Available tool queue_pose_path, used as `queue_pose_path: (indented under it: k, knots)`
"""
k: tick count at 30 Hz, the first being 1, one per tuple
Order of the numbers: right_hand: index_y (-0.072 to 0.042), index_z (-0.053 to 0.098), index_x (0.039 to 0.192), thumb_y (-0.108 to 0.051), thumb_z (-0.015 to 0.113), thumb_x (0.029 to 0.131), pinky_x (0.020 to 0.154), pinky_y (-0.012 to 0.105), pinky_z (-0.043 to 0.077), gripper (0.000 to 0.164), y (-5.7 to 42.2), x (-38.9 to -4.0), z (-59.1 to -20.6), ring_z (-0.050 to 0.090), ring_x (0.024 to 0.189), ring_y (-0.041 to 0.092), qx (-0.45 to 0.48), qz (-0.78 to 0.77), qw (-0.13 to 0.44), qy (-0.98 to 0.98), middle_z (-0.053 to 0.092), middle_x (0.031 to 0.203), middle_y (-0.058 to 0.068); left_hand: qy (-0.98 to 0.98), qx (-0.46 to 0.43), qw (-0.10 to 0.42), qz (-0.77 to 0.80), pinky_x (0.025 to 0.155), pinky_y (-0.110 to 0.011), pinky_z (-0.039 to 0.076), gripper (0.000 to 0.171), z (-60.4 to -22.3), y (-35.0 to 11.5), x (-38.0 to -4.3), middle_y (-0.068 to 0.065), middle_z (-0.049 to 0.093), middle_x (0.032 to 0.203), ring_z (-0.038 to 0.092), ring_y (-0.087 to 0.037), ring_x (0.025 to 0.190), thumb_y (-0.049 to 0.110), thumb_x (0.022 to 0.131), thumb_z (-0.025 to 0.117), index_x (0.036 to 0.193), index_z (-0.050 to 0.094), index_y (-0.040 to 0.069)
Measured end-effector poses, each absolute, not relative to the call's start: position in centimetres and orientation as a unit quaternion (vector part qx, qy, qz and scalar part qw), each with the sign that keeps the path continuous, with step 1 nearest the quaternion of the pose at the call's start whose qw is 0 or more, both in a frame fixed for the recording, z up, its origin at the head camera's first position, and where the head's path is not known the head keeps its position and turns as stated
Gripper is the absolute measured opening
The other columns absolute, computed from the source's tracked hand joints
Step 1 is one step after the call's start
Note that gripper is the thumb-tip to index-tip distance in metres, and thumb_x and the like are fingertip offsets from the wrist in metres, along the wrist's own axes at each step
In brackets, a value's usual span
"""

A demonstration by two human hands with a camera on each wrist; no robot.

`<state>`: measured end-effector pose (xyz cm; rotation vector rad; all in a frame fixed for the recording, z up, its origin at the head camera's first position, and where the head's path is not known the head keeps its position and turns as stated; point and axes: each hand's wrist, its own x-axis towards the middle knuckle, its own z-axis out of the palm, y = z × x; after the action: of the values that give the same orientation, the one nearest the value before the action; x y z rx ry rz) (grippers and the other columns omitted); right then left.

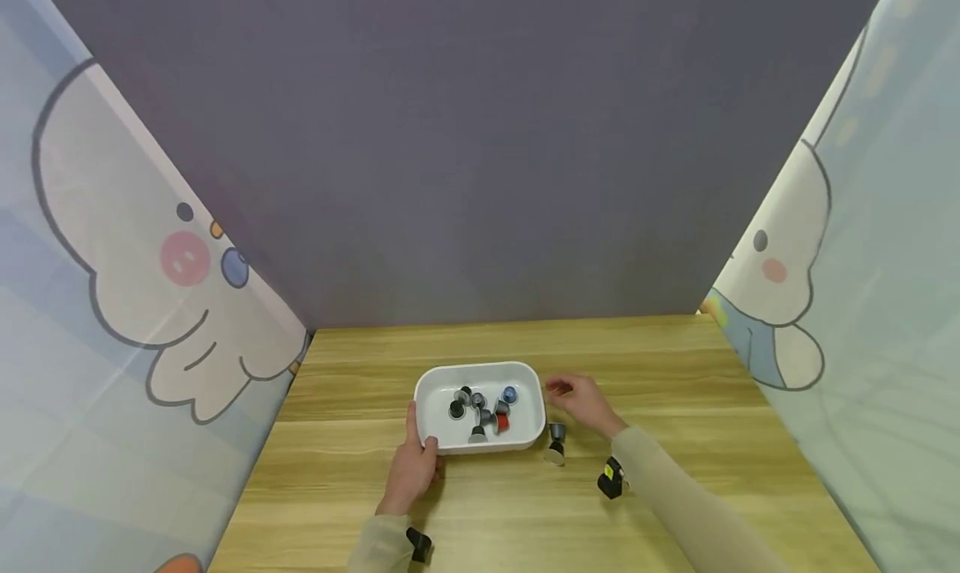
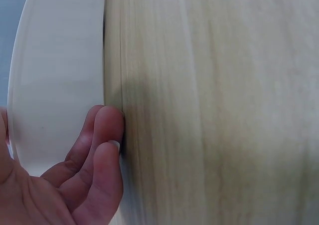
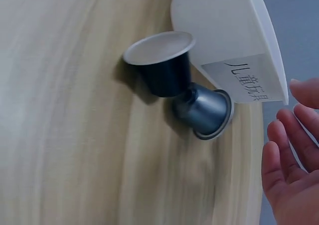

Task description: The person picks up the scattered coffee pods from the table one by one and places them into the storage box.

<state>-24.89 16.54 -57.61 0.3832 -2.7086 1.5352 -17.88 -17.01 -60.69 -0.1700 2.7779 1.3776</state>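
Note:
A white rectangular tray point(image 1: 480, 448) lies on the table with several coffee capsules inside, among them a red capsule point(image 1: 501, 424) and a blue capsule point(image 1: 509, 394). My left hand point(image 1: 408, 470) grips the tray's near left corner; in the left wrist view its bent fingers point(image 2: 107, 122) lie against the outer wall. Just beyond the tray's right rim, my right hand point(image 1: 585, 399) has loosely bent fingers and nothing between them. Nearer to me than that hand, a grey capsule point(image 3: 207, 110) and a black capsule point(image 3: 167, 75) lie together on the table.
The wooden table point(image 1: 360, 348) ends at a dark grey panel point(image 1: 480, 181) behind. Cartoon-printed cloths point(image 1: 135, 306) hang at both sides. A label with printed characters point(image 3: 244, 80) is stuck on the tray's right outer wall.

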Motion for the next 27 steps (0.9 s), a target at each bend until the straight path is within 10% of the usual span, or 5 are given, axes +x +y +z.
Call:
queue_pose_path:
  k: [27]
  knots:
    - [-0.004,0.072,0.104,-0.004,0.081,0.08,0.081,0.038,0.054,0.026,17.0,-20.3,-61.1,0.064,0.093,0.022,0.121,0.429,-0.012,-0.895,0.067,0.101,0.003,0.891,-0.063,0.017,0.449,0.048,-0.035,0.041,0.075,-60.2,-16.5,-17.6,-0.004,0.059,0.059,0.053,-0.018,0.044,0.015,0.1,0.044,0.161,0.001,0.014]
